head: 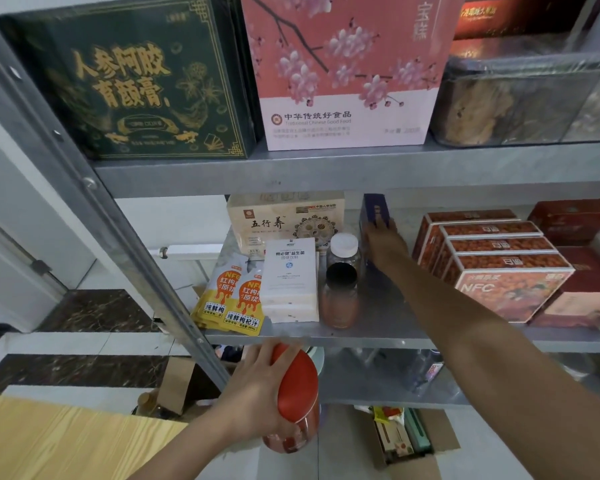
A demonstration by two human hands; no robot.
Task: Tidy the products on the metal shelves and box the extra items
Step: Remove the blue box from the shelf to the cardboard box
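My left hand (pixel 257 389) grips a red-lidded jar (pixel 298 393) in front of the middle metal shelf (pixel 378 336), below its front edge. My right hand (pixel 383 242) reaches deep into that shelf and holds a dark blue box (pixel 374 211) standing upright near the back. Beside it stand a white-capped bottle (pixel 343 249) and a black-capped jar of reddish contents (pixel 340 296). A white box (pixel 291 278) and orange-yellow juice pouches (pixel 231 299) lie at the shelf's left. Orange NFC boxes (pixel 492 265) are lined up to the right.
The upper shelf carries a dark green gift box (pixel 129 81), a pink blossom box (pixel 343 71) and a plastic-wrapped tin (pixel 527 98). A beige box (pixel 284 220) stands at the back. An open cardboard box (pixel 413 441) with items sits on the floor. A wooden tabletop (pixel 49 441) is at lower left.
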